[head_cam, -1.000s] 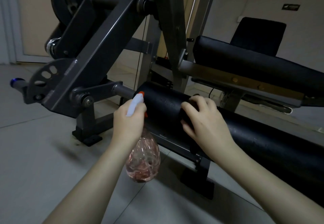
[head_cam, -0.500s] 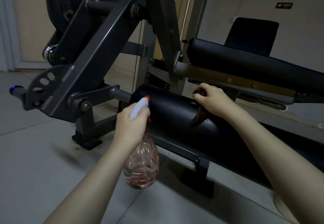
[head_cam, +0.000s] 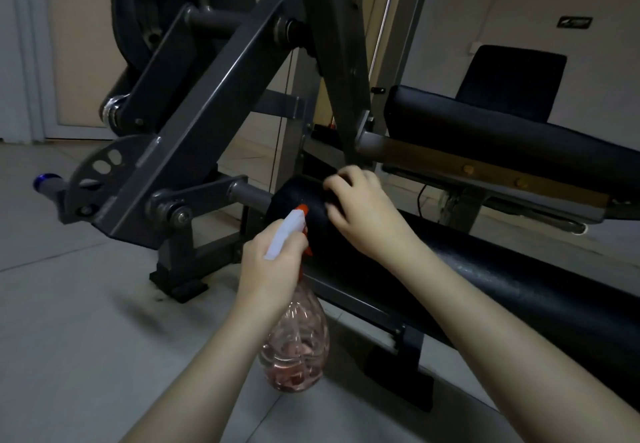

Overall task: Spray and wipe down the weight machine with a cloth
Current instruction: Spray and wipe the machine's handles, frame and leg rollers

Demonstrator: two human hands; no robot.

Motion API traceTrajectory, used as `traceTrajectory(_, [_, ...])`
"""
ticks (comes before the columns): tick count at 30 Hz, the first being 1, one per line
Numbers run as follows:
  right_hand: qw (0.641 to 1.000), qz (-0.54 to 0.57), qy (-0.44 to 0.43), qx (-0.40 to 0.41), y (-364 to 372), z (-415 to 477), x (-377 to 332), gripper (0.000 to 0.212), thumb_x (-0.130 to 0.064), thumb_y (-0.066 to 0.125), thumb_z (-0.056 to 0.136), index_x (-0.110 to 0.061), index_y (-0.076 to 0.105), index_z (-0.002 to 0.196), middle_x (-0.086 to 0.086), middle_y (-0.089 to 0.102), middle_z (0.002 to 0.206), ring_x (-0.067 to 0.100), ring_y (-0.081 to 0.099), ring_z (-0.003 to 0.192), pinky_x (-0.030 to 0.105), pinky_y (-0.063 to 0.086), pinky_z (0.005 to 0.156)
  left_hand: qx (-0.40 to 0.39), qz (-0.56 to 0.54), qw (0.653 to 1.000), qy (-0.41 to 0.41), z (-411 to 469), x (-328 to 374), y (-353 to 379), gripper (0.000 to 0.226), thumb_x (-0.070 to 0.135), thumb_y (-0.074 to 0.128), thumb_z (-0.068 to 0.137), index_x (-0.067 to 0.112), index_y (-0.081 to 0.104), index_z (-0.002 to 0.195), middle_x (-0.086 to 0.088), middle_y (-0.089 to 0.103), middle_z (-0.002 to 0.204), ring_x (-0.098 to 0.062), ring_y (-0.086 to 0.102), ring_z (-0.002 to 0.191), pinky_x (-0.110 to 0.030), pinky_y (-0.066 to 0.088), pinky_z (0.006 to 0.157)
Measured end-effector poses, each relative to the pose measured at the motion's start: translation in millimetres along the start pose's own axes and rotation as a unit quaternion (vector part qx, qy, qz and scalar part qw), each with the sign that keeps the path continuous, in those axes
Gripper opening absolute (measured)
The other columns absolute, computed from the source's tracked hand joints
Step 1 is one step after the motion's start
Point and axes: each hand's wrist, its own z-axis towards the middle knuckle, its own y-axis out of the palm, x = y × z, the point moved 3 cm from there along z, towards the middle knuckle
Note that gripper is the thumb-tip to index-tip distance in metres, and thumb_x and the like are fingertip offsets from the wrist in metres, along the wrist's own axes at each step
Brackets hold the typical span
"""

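— Pale tiled floor (head_cam: 86, 304) underfoot, beige wall (head_cam: 519, 9) far behind, one door (head_cam: 79, 44) at far left. Counted the gear yet?

— One weight machine (head_cam: 214, 103), grey steel, filling the middle. One dark weight plate (head_cam: 156, 2) up at far left, one blue-capped handle (head_cam: 45, 181) sticking out low on the left, two thin bright rods (head_cam: 387, 9) rising behind the frame.

— Pads?

— Three black ones. Near: one long roller pad (head_cam: 502, 286), running from the centre off to the right. Farther: one flat bench pad (head_cam: 485, 131) above it. Farthest right: one upright seat back (head_cam: 512, 79) against the wall.

— Hands?

— Two, both bare. Near the centre, left hand (head_cam: 270, 262), fingers wrapped tight round the neck of one spray bottle (head_cam: 298, 349), just under its white head. Clear pinkish body hanging below the fist, orange nozzle tip aimed at the left end of the roller pad, close to it. Whether on the trigger or not, cannot tell.

— And the other?

— On top of the roller pad's left end, right hand (head_cam: 367, 217), fingers curled, thumb beneath, pinching a dark fold between them: one cloth (head_cam: 333, 201), barely told from the black pad and mostly hidden under the palm.

— Anything else on the wall?

— One small dark sign (head_cam: 575, 22), high at far right. Too small to read.
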Motion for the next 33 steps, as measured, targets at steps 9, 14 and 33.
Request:
traceTrajectory(9, [0.996,0.073,-0.035,-0.035,9.7,33.4,-6.6,0.034,-0.025,0.052,0.093,-0.017,0.049,0.125,0.007,0.043,0.131,0.028,0.038,0.124,0.034,0.038,0.097,0.023,-0.022,0.999,-0.026,1.4,-1.2,0.1,0.029,0.022,0.049,0.096,0.049,0.053,0.108,0.016,0.064,0.107,0.000,0.057,0.106,-0.027,0.041,0.096])
traceTrajectory(14, [0.997,-0.018,-0.073,-0.019,-25.0,-44.2,11.2,0.035,-0.027,0.055,0.088,-0.018,0.050,0.121,0.005,0.042,0.130,0.026,0.036,0.124,0.037,0.049,0.087,0.010,-0.004,0.999,-0.032,1.4,0.1,0.0,0.027,0.027,0.050,0.096,0.052,0.057,0.088,0.017,0.064,0.104,-0.002,0.057,0.104,-0.029,0.041,0.096])
traceTrajectory(33, [0.989,-0.127,-0.048,0.062,-53.3,-132.0,56.4,0.029,-0.024,0.052,0.078,-0.006,0.061,0.099,0.019,0.056,0.114,0.043,0.050,0.107,0.045,0.052,0.071,-0.061,0.063,0.996,0.004,-34.1,26.5,31.4,0.029,0.026,0.053,0.095,0.038,0.053,0.068,0.011,0.055,0.075,-0.001,0.050,0.070,-0.028,0.041,0.072])
